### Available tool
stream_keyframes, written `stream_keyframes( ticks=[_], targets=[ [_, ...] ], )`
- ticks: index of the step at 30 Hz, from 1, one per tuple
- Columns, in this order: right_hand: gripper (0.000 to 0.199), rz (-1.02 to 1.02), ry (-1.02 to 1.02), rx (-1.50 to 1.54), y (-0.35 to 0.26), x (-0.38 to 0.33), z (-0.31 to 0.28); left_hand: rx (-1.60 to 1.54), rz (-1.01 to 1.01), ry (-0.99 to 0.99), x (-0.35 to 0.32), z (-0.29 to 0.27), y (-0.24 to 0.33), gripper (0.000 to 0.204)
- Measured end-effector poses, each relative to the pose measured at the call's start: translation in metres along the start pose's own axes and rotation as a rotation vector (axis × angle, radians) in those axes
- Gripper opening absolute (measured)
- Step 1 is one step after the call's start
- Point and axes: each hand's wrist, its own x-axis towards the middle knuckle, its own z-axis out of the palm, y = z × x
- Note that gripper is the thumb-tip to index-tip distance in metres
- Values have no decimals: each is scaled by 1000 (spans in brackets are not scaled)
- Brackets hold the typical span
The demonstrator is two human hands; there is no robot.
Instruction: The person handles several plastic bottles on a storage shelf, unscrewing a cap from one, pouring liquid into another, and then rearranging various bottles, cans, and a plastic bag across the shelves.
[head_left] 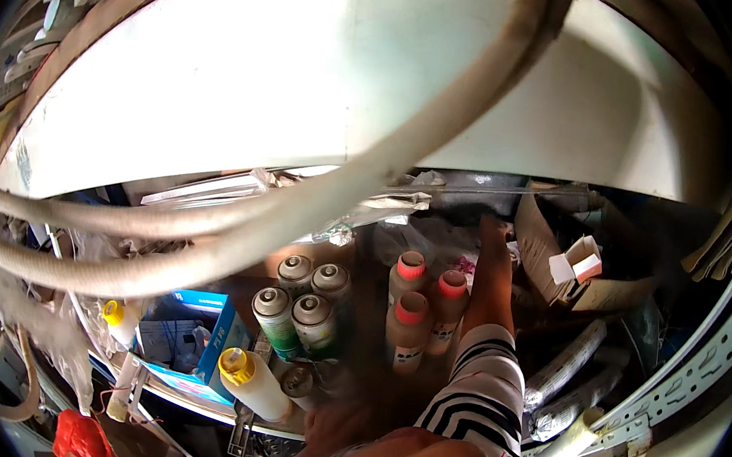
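My right arm, in a black-and-white striped sleeve [475,398], stretches far back into a cluttered shelf. At its end my right hand [494,230] is in shadow, beside a cardboard box [539,241] and crumpled clear plastic [434,235]. Its fingers are too dark to make out. Just left of the forearm stand three bottles with red caps [412,308]. Low in the middle, a patch of dark skin, perhaps my left hand [345,425], shows near a small dark can [298,384]; no fingers can be told there. Several spray cans [315,312] stand together left of the bottles.
A thick pale hose [343,195] loops across the front. Behind it curves a large white panel [310,73]. A blue box [228,339] and a white bottle with a yellow cap [256,385] stand at the front left. Wrapped rolls [569,363] lie right of my sleeve.
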Motion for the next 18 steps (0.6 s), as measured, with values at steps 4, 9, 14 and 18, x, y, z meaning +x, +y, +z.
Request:
stream_keyframes(
  ticks=[4, 9, 14, 18],
  targets=[
    [31, -22, 142, 36, -1, -10, 3, 153, 143, -183, -6, 0, -19, 48],
    [38, -113, 117, -204, 3, 8, 12, 132, 104, 79, -3, 5, -8, 52],
    [35, -41, 77, -51, 7, 22, 28, 113, 87, 301, 7, 6, 6, 45],
    [37, -283, 245, -218, 9, -7, 10, 157, 76, 361, 14, 6, 11, 26]
  ],
)
